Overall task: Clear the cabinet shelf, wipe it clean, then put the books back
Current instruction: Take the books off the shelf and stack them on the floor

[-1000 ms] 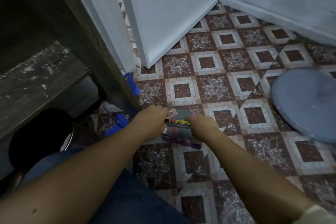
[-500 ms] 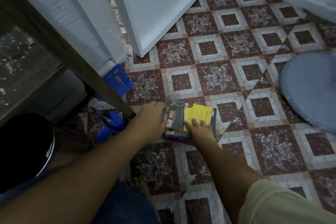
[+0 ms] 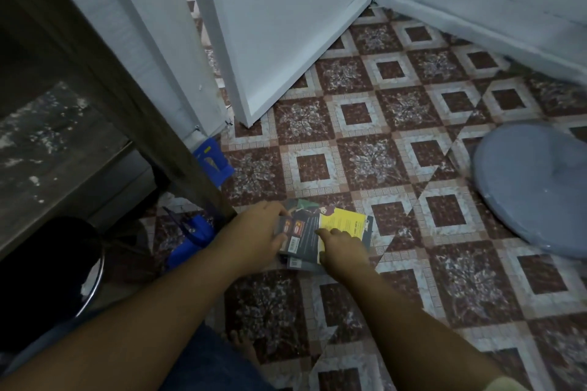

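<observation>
At the far left the shelf (image 3: 54, 149) of the cabinet holds no books in the part that shows, and it is speckled with pale spots, so I judge that the wiping is still to be done. Just right of the cabinet post the left hand (image 3: 257, 232) grips the left edge of the books (image 3: 305, 228), its fingers curled round that edge; the books lie in a small, uneven stack flat on the floor (image 3: 397, 111), near the foot of the cabinet, with a dark cover and a yellow one on top; the right hand (image 3: 341, 249) rests on the near part of the yellow cover, the fingers almost straight and close together, and whether its thumb hooks under the stack I cannot tell; these seem to be thin paperbacks, so I expect them to be light, a little flexible, and with smooth covers that slide easily one over another; therefore the stack will probably fan out if it is lifted by one edge only; it seems better first to square it, then to take it from two opposite sides, fingers under the lowest book and thumbs on the top one; nothing here looks fragile, though the corners may bend; at the far right a grey-blue cushion (image 3: 533, 194) lies well apart from the books.
</observation>
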Available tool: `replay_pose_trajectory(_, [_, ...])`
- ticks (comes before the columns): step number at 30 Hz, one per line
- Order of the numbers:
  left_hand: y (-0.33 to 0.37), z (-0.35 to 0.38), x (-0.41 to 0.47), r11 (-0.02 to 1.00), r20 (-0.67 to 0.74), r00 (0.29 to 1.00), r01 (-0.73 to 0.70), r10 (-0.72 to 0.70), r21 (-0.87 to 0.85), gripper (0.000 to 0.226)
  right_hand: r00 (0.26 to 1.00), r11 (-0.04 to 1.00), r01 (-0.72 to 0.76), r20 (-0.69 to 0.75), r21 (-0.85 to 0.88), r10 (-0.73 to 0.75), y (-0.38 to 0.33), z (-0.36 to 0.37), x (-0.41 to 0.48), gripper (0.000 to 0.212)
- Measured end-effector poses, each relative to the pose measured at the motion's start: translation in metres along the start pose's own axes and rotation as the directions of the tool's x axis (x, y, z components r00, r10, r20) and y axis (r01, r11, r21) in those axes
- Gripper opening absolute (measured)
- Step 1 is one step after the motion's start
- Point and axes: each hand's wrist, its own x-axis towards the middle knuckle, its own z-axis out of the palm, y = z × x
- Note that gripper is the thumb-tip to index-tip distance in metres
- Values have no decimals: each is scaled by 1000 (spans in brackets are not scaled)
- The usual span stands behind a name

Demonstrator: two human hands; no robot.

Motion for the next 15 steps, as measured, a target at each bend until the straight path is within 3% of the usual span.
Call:
replay_pose_trajectory(6, [-7,-31,-49,991,-23,999,45,-43,123,18,963,983,176,-199,-47,-182,-51,-76,-44,37])
replay_pose_trajectory(11, [-21,-66,-98,969,-157,986,87,-52,231,25,900,950,296,-304,-104,-314,-92,-144,-85,25])
replay_pose_trajectory(15, [-35,-99,-153,968,-301,950,152,-86,202,23,829,903,414,-363,-111,-425,-142,-184,-127,27])
